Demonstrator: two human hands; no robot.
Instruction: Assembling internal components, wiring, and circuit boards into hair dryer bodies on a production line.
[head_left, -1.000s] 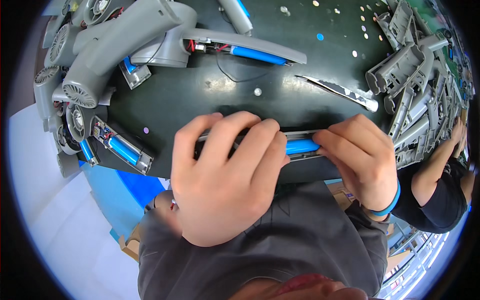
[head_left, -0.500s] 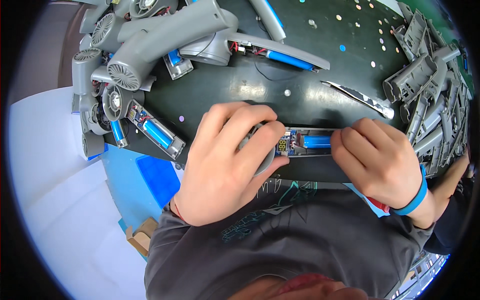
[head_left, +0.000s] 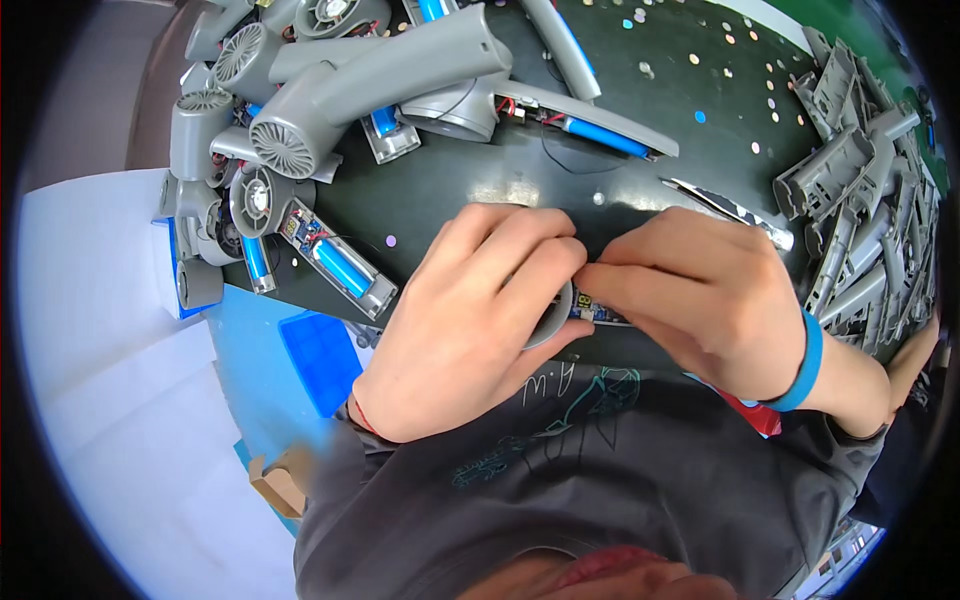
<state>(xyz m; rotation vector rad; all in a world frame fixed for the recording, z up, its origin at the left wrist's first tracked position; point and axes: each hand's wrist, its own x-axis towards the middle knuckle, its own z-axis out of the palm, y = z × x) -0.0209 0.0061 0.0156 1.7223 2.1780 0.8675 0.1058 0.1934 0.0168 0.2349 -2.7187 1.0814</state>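
At the desk's (head_left: 450, 200) near edge, the left hand (head_left: 470, 320) curls its grip tight around a rounded grey plastic handle piece (head_left: 553, 318). The right hand (head_left: 700, 290) pinches the small circuit board (head_left: 592, 307) inside it. Farther back lie an open casing with a blue cylindrical battery (head_left: 340, 268), smooth grey blower bodies (head_left: 370, 80), and ribbed shells (head_left: 860, 200) along the right edge.

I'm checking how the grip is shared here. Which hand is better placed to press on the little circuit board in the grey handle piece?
Probably the right hand: its fingertips sit at the exposed circuit board, while the left hand wraps the grey handle piece, steadying it.
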